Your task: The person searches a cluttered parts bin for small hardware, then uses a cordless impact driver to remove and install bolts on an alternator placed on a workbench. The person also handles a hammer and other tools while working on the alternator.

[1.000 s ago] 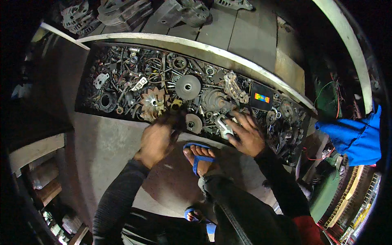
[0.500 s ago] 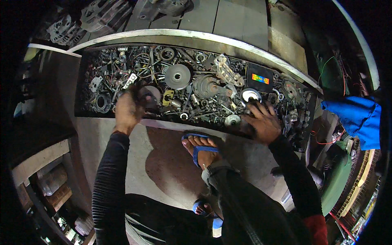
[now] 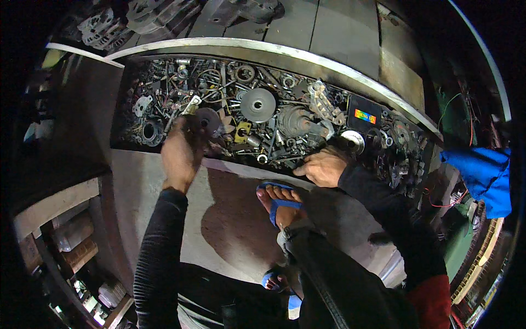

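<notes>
Two hands over the tray's (image 3: 241, 166) front edge: left hand (image 3: 182, 147) at a dark disc (image 3: 208, 119) toward the left corner, perhaps steadying it, fingers too blurred to tell, right hand (image 3: 325, 166) bending its fingers near a pale ring (image 3: 359, 142), grip hidden.

At the top, dark metal castings (image 3: 100, 27) lie on grey boards (image 3: 287, 30), and a pale strip (image 3: 263, 47) runs along their near side. At the right, a bright blue cloth (image 3: 478, 178) hangs above a green object (image 3: 459, 249). At the lower left, a clear plastic container (image 3: 75, 231) sits beneath a wooden beam (image 3: 60, 205). A blue flip-flop (image 3: 285, 203) rests on the floor (image 3: 139, 183).
</notes>
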Demonstrator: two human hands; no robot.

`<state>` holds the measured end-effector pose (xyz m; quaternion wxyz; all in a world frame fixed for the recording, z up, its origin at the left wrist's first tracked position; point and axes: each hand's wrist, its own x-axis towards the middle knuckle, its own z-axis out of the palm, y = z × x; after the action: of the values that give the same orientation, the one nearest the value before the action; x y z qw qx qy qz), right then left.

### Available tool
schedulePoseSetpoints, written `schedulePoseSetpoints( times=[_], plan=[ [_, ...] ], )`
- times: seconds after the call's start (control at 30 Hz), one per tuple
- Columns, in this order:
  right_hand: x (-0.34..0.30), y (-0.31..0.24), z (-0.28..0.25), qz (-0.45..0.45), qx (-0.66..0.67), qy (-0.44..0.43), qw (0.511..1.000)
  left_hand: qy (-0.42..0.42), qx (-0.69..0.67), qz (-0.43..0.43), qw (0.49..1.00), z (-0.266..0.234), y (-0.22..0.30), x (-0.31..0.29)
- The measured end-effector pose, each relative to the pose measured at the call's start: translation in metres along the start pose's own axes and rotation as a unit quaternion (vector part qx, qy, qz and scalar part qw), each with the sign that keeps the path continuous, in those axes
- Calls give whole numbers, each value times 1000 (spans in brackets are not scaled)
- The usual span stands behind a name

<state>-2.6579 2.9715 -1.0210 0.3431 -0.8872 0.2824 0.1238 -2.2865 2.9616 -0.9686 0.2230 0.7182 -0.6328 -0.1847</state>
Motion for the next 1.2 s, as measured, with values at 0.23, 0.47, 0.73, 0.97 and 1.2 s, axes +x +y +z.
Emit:
schedulePoseSetpoints(
  times=[0.23, 0.47, 0.73, 0.97, 1.2],
  plan=[
    [-6, -6, 9, 1, -53, 93, 994, -238, 70, 174, 953, 48, 29, -32],
    [-22, -10, 25, 103, 34, 178, 978, -258, 146, 216, 930, 85, 56, -21],
    [-34, -20, 3, 177, 178, 337, 907, -287, 175, 263, 904, 66, 44, -22],
    [-80, -34, 12, 224, 295, 466, 803, -297, 213, 371, 853, 73, 44, -15],
    [-112, -85, 55, 203, 505, 400, 738, -265, 174, 259, 913, 59, 56, -18]
  ],
)
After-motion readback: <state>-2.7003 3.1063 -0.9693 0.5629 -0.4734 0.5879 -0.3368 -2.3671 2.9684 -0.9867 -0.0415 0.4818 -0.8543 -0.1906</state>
